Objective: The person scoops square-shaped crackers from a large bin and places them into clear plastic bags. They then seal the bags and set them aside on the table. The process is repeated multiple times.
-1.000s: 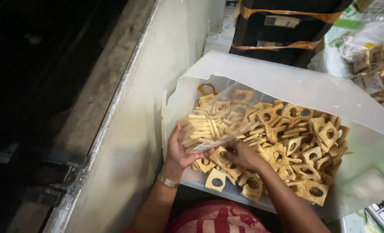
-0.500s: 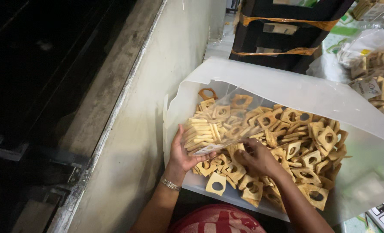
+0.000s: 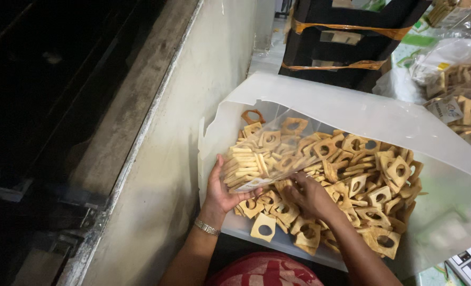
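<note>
Left hand (image 3: 222, 185) cups a clear bag (image 3: 267, 153) of stacked square crackers at the near-left of the white tub (image 3: 352, 111); right hand (image 3: 309, 196), fingers curled, picks among loose crackers (image 3: 373, 180). Crackers look light, stiff, brittle; best supported from beneath, gripped by edges.

Two bare forearms reach up into view from the near edge, angled towards each other. The left hand (image 3: 222, 188) sits left of centre with its palm turned up and to the right, fingers spread and curled in a loose cradle, thumb pointing right. A thin silver metal bracelet (image 3: 207, 227) circles the left wrist. The right hand (image 3: 310, 195) lies just right of the left, palm down, knuckles towards the camera, fingers bent and pointing far and left. The right forearm slants from the near right corner. The two hands are close together, almost touching.
</note>
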